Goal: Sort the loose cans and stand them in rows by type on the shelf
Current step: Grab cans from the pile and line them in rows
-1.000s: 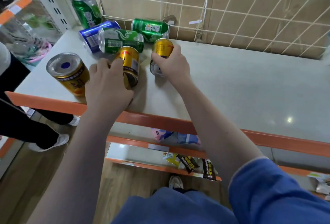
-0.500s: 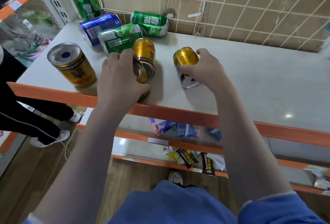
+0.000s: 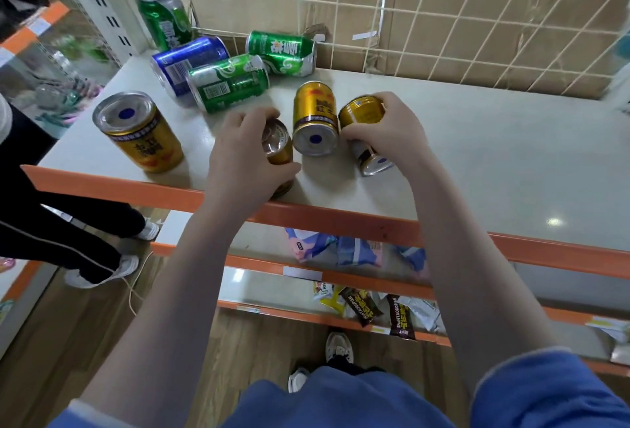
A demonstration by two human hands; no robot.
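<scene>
So far little of the sorting looks done. On the shelf [image 3: 494, 155] only two cans stand upright: a gold can [image 3: 139, 132] near the front left edge and a green can [image 3: 165, 17] in the back left corner by the upright post [image 3: 99, 5]. Everything else lies on its side: a blue can [image 3: 185, 64] and a second green can [image 3: 228, 86] touching each other, a third green can [image 3: 283, 52] against the wire grid [image 3: 443, 18] at the back, and a loose gold can [image 3: 315, 119] lying between the hands with its base toward the camera.

The left hand [image 3: 245, 155] curls round a gold can [image 3: 278, 148] at the front edge, tilted, with its top showing. The right hand [image 3: 385, 134] grips another gold can [image 3: 363, 115], lying on its side just beside the loose one. Judging by this, the gold group is being gathered at the front; standing these three, then the green cans and the blue one, is all left to do.

Against half a second ago, the right hand's can has come in from a spot well apart to lie next to the middle gold can, and the left hand's can shows more of its top. The upright gold can and the pile at the back lie as they did.
</scene>
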